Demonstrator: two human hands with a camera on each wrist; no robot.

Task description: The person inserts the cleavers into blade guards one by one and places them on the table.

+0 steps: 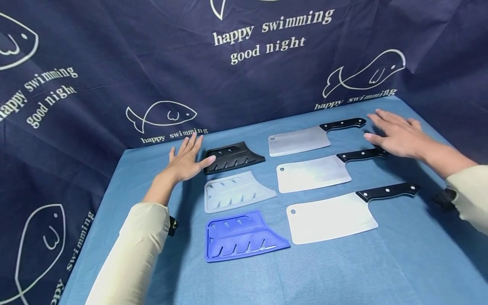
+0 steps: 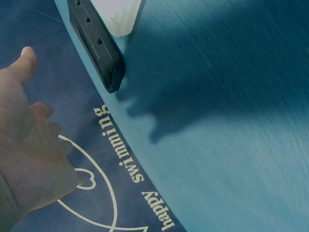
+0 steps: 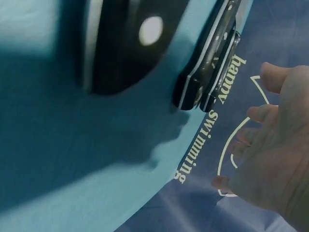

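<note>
Three cleavers lie in a column on the blue cloth, black handles to the right: a far cleaver [image 1: 299, 141], a middle cleaver [image 1: 314, 174] and a near cleaver [image 1: 331, 218]. Left of them lie three blade covers: black [image 1: 234, 158], translucent white [image 1: 238, 192] and blue [image 1: 244, 237]. My left hand [image 1: 185, 162] hovers with spread fingers beside the black cover, its thumb overlapping that cover's left edge in the head view. My right hand [image 1: 398, 132], fingers extended and holding nothing, is over the handle ends of the far and middle cleavers. Both wrist views show empty palms.
A dark blue curtain [image 1: 267, 84] with white fish drawings and lettering hangs behind and to both sides of the table. The table's blue cloth [image 1: 324, 275] extends in front of the covers and cleavers. Each hand casts a shadow on it.
</note>
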